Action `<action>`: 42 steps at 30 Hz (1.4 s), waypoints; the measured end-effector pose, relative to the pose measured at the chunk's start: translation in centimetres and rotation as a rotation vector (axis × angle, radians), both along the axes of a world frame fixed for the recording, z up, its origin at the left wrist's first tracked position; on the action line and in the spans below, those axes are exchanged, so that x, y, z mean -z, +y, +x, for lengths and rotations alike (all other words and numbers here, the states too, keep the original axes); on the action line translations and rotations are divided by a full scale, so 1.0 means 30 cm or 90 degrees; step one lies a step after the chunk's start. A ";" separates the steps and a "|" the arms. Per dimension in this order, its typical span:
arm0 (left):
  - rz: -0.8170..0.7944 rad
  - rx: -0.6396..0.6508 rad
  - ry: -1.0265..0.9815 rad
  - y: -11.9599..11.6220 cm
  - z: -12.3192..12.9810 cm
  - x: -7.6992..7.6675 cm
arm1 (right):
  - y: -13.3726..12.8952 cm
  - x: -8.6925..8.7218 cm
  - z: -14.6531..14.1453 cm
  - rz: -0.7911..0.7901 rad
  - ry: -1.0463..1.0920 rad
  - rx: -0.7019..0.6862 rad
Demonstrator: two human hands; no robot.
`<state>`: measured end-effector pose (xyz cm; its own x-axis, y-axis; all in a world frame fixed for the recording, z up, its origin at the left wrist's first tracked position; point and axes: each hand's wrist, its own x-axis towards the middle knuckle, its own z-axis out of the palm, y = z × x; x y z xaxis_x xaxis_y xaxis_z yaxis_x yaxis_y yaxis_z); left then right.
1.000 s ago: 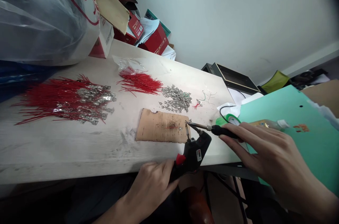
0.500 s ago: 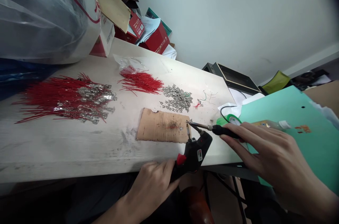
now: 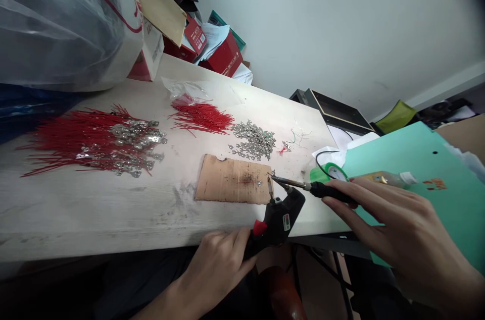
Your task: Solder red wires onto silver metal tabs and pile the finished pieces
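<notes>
The left hand (image 3: 215, 264) has its grip closed around a black gun-shaped tool (image 3: 278, 221) with a red trigger, and the right hand (image 3: 401, 229) has its grip closed on a soldering iron (image 3: 333, 190). The iron tip comes just beside the tool's thin metal nozzle, at the corner of a cardboard piece (image 3: 233, 179) on the bench (image 3: 113, 209). Farther on the bench lie red wires (image 3: 200, 117) and small silver terminals (image 3: 253, 139), and a green tape roll (image 3: 328, 173) sits beside a teal folder (image 3: 417, 158).

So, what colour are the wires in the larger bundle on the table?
The wires are red, shown best in the head view.
</notes>
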<state>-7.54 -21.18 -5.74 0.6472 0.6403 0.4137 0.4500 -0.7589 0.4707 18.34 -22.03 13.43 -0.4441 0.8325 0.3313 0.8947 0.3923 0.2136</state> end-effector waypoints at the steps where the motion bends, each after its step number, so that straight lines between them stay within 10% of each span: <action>1: 0.001 0.000 0.002 0.000 0.000 0.002 | 0.002 -0.002 -0.003 -0.012 -0.002 0.001; 42: 0.008 -0.013 0.009 -0.002 0.003 -0.003 | -0.012 0.003 0.031 0.005 0.080 0.083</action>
